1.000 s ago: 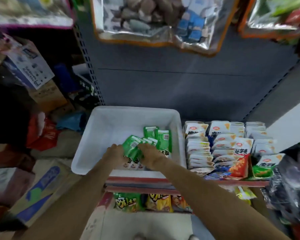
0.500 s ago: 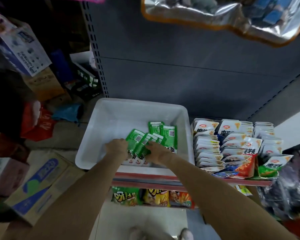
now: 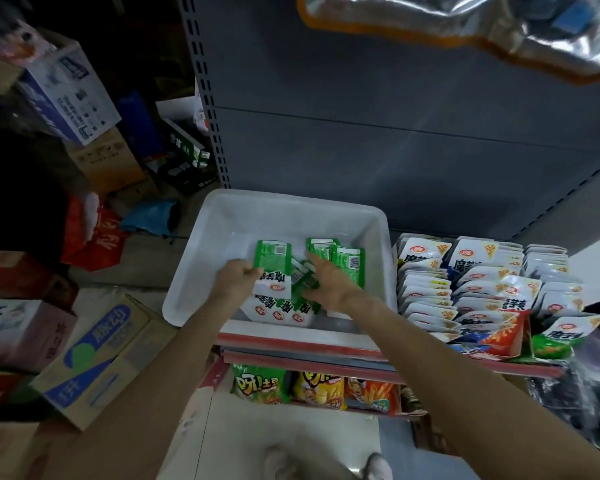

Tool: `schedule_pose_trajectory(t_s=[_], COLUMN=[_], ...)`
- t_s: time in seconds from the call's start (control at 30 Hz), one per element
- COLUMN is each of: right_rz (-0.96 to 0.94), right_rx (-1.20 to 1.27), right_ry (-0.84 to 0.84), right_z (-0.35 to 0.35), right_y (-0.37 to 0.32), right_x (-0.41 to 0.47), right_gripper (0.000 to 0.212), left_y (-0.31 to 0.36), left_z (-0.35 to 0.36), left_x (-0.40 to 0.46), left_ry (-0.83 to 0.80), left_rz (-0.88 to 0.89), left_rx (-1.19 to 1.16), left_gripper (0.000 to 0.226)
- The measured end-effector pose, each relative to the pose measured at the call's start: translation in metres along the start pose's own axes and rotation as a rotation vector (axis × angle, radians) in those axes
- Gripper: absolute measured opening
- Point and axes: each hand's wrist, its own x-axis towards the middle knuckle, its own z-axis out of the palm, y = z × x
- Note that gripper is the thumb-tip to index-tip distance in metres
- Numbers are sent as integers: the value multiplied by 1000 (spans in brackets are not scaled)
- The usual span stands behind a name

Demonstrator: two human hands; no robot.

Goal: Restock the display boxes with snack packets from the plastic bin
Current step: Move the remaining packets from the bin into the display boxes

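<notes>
On the floor at the far left lie stacked cardboard cartons (image 3: 94, 358), with a red bag (image 3: 92, 237) behind them. Next comes the white plastic bin (image 3: 222, 216), sitting on the shelf (image 3: 291, 344) with its near edge over the red-trimmed shelf lip. Inside the bin, green-and-white snack packets (image 3: 281, 311) lie in a loose pile toward the front and right, some face down with barcodes showing. The left hand (image 3: 234, 280) reaches into the bin and pinches one green packet (image 3: 272, 268) by its left edge, lifting it upright above the pile. Just beside it, the right hand (image 3: 326, 280) lies over the pile with its fingers stretched forward onto the packets (whether the thumb grips anything underneath I cannot tell). To the right of the bin, touching its wall, the display boxes (image 3: 499, 344) stand on the same shelf, packed with rows of white packets (image 3: 426, 292) on edge. Below the shelf, bags of chips (image 3: 312, 386) fill the lower tier.
</notes>
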Motion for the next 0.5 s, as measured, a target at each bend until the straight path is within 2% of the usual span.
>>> schedule_pose_trajectory(t_s=[0.07, 0.13, 0.2, 0.27, 0.37, 0.5], right_rz=[-141, -284, -356, -380, -418, -427], right_rx=[-83, -124, -117, -93, -122, -178], right_ry=[110, 198, 365, 554, 740, 832], right_z=[-11, -22, -36, -53, -83, -123], right_y=[5, 10, 18, 28, 50, 104], right_x=[-10, -24, -40, -59, -90, -125], right_gripper=[85, 71, 50, 41, 41, 51], left_y=[9, 26, 49, 76, 118, 169], left_z=[-1, 3, 11, 23, 53, 110], left_x=[-8, -19, -32, -45, -65, -89], left_ry=[-49, -158, -258, -293, -286, -332], left_rz=[-69, -79, -45, -3, 54, 85], left_rx=[-293, -463, -517, -572, -667, -680], left_gripper=[16, 14, 17, 17, 14, 9])
